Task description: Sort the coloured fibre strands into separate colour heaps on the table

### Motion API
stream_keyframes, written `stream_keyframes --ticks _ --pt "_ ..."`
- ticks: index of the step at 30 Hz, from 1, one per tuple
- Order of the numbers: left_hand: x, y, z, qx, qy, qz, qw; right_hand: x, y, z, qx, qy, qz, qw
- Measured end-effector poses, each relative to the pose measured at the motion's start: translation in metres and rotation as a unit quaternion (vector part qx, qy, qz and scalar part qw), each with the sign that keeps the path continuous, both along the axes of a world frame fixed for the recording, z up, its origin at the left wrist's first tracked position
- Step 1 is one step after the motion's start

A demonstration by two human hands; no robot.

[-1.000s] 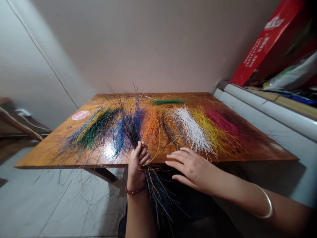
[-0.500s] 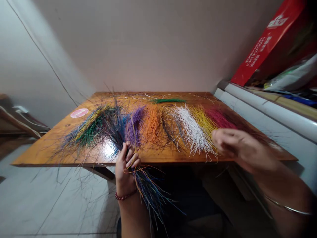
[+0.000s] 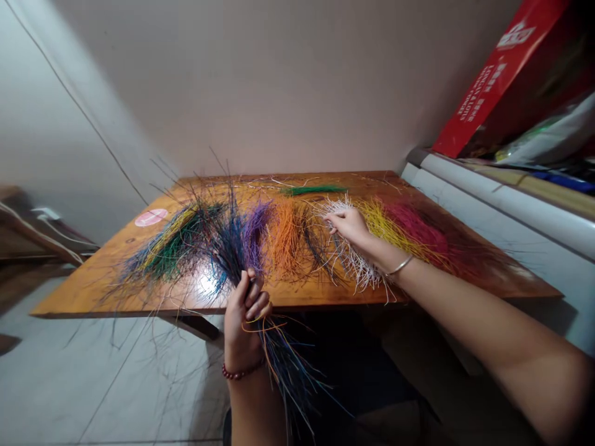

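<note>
My left hand [image 3: 248, 310], with a beaded bracelet, is wrapped round a bundle of thin mixed-colour wires [image 3: 230, 238] at the table's front edge. Dark and blue ends fan out above the fist; blue and orange ones hang out below it. My right hand [image 3: 348, 224] is over the far part of the white wire pile [image 3: 356, 266], thumb and fingers pinched together. Whatever lies between those fingertips is too small to make out. Left of that hand lie orange wires [image 3: 286, 238] and purple wires [image 3: 255, 232]. Yellow wires [image 3: 388, 226] lie just to its right.
Magenta wires [image 3: 421, 229] lie at the right of the wooden table [image 3: 139, 297]. Green wires [image 3: 316, 189] are near the back, and a mixed green and yellow pile [image 3: 174, 244] is on the left. A red box [image 3: 493, 80] stands on the right, above white rolls [image 3: 506, 192].
My right hand has moved left and forward, from beside the near end of the white wires to over their far part. My left hand keeps its hold on the bundle.
</note>
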State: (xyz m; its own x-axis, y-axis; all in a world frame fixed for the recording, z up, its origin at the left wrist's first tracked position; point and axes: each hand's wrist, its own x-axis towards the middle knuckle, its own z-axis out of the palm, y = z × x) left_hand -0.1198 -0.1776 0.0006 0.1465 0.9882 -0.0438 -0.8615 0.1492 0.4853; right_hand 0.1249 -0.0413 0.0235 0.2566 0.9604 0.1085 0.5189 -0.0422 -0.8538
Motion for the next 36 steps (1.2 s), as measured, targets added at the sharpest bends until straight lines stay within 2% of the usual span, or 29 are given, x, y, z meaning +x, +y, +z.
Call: stream_keyframes --ticks 2,4,8,10,11,13,16,18,20,22,24,27,32,36 --pt "0.007 0.003 0.0 -0.011 0.014 -0.006 1.0 -0.001 0.006 0.0 0.022 -0.172 0.0 0.985" --pt "0.013 0.006 -0.001 -0.019 0.03 -0.015 0.999 -0.004 0.006 0.0 0.022 -0.284 -0.007 0.959" --pt "0.021 0.011 -0.005 -0.025 0.06 -0.022 0.998 -0.016 -0.001 0.0 -0.016 -0.417 -0.01 0.909" --pt "0.023 0.012 -0.007 -0.023 0.077 -0.015 0.997 -0.023 -0.009 0.002 -0.015 -0.441 0.0 0.897" --pt "0.025 0.012 -0.008 -0.021 0.086 -0.011 0.996 -0.025 -0.014 0.004 0.003 -0.434 0.003 0.901" --pt "0.027 0.012 -0.01 -0.017 0.104 0.002 0.994 -0.03 -0.031 0.008 0.062 -0.363 0.012 0.93" --pt "0.029 0.011 -0.011 -0.011 0.123 0.02 0.992 -0.036 -0.07 0.013 0.097 -0.114 0.067 0.986" --pt "0.031 0.011 -0.011 -0.009 0.129 0.024 0.991 -0.042 -0.103 0.014 0.068 0.074 0.121 0.988" --pt "0.032 0.011 -0.01 -0.009 0.134 0.025 0.991 -0.05 -0.135 0.012 0.044 0.169 0.186 0.967" --pt "0.034 0.011 -0.01 -0.011 0.138 0.026 0.99 -0.057 -0.159 0.008 0.061 0.166 0.22 0.959" --pt "0.036 0.01 -0.009 -0.012 0.139 0.027 0.99 -0.063 -0.17 0.003 0.103 0.117 0.226 0.962" --pt "0.04 0.01 -0.008 -0.012 0.137 0.021 0.99 -0.065 -0.171 -0.005 0.139 0.072 0.228 0.961" --pt "0.045 0.008 -0.006 -0.014 0.132 0.011 0.991 -0.059 -0.17 -0.008 0.144 0.077 0.208 0.964" --pt "0.048 0.008 -0.006 -0.013 0.135 0.007 0.991 -0.055 -0.177 -0.005 0.144 0.09 0.259 0.951"
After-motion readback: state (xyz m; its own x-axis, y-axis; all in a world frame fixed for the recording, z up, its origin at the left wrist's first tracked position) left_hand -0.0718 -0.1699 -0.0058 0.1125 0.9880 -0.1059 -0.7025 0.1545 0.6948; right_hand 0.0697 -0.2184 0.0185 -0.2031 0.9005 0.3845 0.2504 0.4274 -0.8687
